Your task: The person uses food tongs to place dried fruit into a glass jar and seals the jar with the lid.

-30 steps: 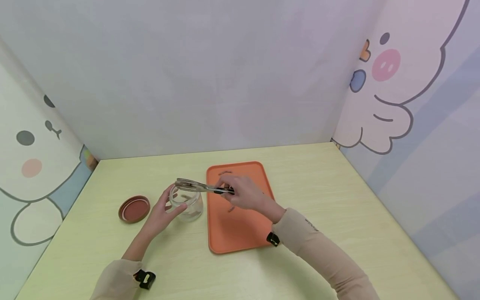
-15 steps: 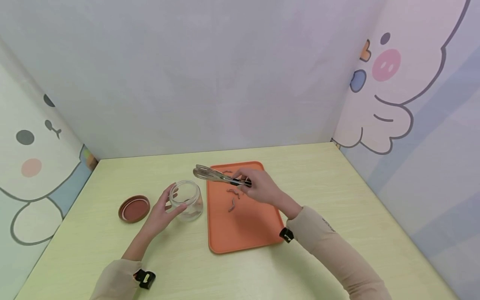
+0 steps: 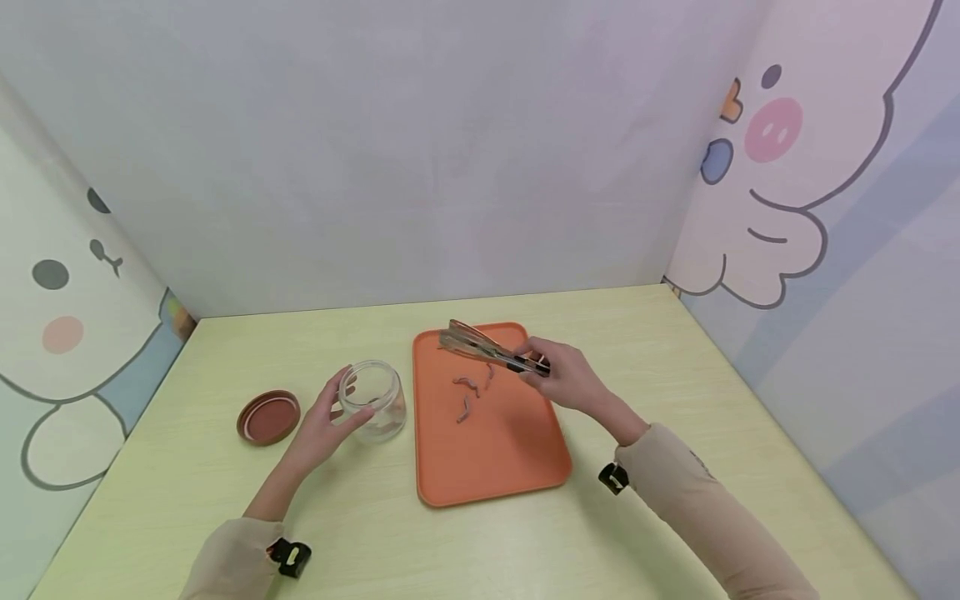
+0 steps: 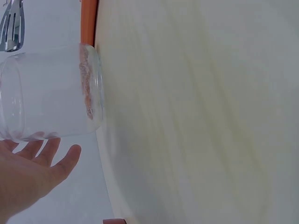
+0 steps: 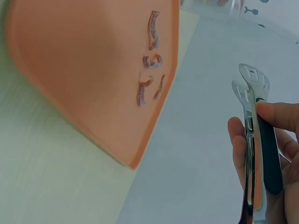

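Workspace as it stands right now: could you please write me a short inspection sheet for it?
Surface: pale yellow-green table, bare wood grain.
Job's things: orange tray holding a few small reddish-brown strips; clear jar standing open left of the tray; metal tongs over the tray's far end.
Clutter: brown lid lying left of the jar.
Hands: left hand cups the jar; right hand grips the tongs' handle.
Cables: nothing seen.
Surroundings: plain back wall, cartoon-animal panels on both sides.
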{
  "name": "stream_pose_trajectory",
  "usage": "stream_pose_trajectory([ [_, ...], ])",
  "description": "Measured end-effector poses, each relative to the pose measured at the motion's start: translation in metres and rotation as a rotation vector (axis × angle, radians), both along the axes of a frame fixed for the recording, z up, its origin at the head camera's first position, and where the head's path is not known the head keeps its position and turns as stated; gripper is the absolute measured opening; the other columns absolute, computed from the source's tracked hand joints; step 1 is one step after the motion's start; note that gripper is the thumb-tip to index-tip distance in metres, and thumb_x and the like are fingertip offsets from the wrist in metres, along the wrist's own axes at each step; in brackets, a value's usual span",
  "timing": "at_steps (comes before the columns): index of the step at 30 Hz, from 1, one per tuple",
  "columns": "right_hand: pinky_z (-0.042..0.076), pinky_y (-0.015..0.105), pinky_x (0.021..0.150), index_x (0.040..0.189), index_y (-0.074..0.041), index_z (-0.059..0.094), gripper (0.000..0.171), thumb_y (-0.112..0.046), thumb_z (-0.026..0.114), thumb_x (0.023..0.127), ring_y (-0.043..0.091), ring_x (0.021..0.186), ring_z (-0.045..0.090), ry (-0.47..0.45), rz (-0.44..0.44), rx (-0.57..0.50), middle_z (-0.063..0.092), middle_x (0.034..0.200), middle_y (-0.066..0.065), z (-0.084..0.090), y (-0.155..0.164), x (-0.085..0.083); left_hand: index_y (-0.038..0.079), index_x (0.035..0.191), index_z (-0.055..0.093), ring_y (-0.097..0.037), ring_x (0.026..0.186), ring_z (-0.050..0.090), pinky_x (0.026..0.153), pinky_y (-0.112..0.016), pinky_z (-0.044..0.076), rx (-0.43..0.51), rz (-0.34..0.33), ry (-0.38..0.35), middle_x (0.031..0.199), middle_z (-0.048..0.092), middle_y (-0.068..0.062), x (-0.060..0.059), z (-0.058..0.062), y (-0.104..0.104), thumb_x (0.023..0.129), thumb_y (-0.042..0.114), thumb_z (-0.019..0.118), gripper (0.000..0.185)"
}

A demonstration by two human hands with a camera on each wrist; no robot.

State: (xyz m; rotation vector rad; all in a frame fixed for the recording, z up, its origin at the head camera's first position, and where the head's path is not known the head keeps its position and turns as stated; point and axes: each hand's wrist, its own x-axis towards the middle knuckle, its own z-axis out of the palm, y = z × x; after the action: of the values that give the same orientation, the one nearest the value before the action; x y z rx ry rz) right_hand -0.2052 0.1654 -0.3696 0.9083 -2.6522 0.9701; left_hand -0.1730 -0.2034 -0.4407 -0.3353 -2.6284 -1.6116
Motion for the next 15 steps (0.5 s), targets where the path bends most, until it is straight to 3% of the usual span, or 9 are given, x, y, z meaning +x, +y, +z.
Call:
stream_pose_trajectory([
  [10, 0.035, 0.025, 0.039, 0.102, -0.012, 0.060, 0.025, -0.008, 0.066, 0.078, 0.008, 0.041, 0.040, -0.077, -0.119, -0.027, 0.058, 0.074, -0.003, -0.024, 0.020, 0.009, 0.012, 0.140, 0.019, -0.033, 0.120, 0.030, 0.092, -0.049, 0.035, -0.005, 0.002, 0.014, 0.135, 0.031, -0.017, 0.000, -0.001, 0.000, 0.082, 0.027, 0.063, 0.074],
  [15, 0.035, 0.025, 0.040, 0.100, -0.010, 0.060, 0.025, -0.006, 0.066, 0.077, 0.008, 0.041, 0.040, -0.079, -0.176, -0.008, 0.057, 0.070, -0.003, -0.035, 0.024, 0.010, 0.012, 0.140, 0.019, -0.033, 0.119, 0.031, 0.091, -0.050, 0.035, -0.006, 0.000, 0.021, 0.134, 0.032, -0.017, 0.000, -0.001, 0.000, 0.082, 0.027, 0.063, 0.074],
])
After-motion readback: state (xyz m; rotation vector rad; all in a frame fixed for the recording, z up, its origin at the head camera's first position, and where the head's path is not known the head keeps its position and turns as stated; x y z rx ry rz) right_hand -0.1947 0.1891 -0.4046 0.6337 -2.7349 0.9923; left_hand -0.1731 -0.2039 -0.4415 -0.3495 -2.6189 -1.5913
